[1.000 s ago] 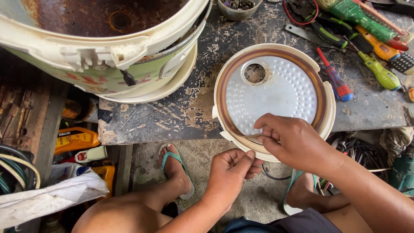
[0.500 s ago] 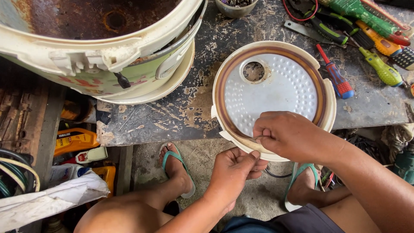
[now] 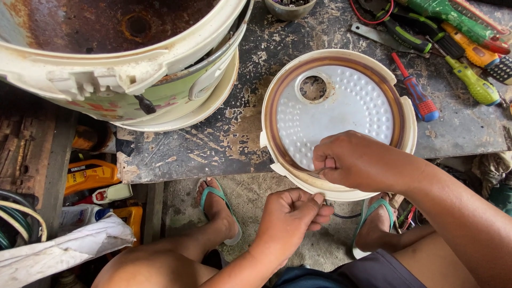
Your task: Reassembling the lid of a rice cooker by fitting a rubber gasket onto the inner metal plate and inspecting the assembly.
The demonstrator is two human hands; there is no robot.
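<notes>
Both your hands work at the near rim of the round lid (image 3: 341, 114), which overhangs the workbench (image 3: 234, 133) edge: right hand (image 3: 354, 160) pinches the rim, left hand (image 3: 293, 216) curls closed just beneath it.

Bare bench (image 3: 240, 133) btwn pot (image 3: 122, 69) & lid (image 3: 341, 112); tools (image 3: 453, 48) crowd rt.

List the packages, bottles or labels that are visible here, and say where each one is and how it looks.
Yellow bottle: under the bench at the left, lying flat, with a dark label band.
White bottle: just below it, with a red and green label.
Yellow container: lower still, beside the left foot.
White plastic wrap: bottom left, crumpled.
</notes>
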